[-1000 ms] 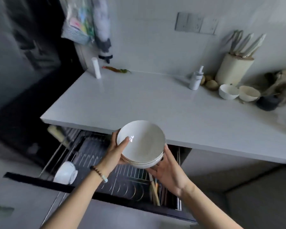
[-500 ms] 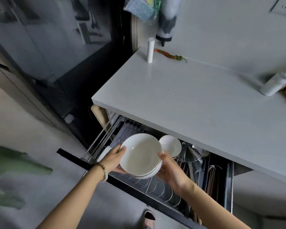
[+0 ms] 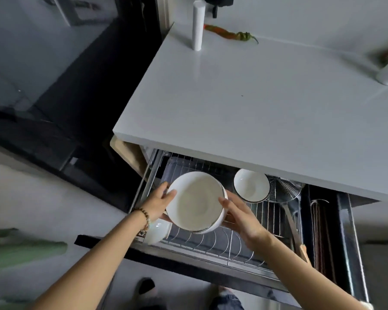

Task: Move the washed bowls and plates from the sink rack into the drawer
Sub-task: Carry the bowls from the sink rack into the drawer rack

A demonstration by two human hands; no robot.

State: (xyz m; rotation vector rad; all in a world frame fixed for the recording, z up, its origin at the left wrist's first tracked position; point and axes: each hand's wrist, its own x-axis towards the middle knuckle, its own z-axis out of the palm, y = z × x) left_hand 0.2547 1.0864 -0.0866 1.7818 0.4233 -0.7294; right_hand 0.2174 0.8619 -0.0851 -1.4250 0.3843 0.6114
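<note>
A stack of white bowls (image 3: 196, 201) hangs just above the wire rack of the open drawer (image 3: 211, 245), near its left side. My left hand (image 3: 160, 199) grips the stack's left rim, thumb over the edge. On the stack's right side my right hand (image 3: 238, 212) holds the rim from below. Behind them in the drawer a smaller white bowl (image 3: 251, 186) with a dark rim sits upright. Another white bowl (image 3: 158, 231) lies in the drawer's front left corner, partly hidden under my left wrist.
The white countertop (image 3: 255, 104) overhangs the drawer's back half. On it stand a white cylinder (image 3: 198, 25) and a red-green chilli (image 3: 229, 34). A wire strainer (image 3: 283, 190) lies behind the small bowl. Utensils fill the drawer's right compartment (image 3: 320, 231). Dark glass cabinet on the left.
The stack of bowls has come down from counter height into the open drawer, with both hands still on it. My view has tilted down and closer to the drawer.
</note>
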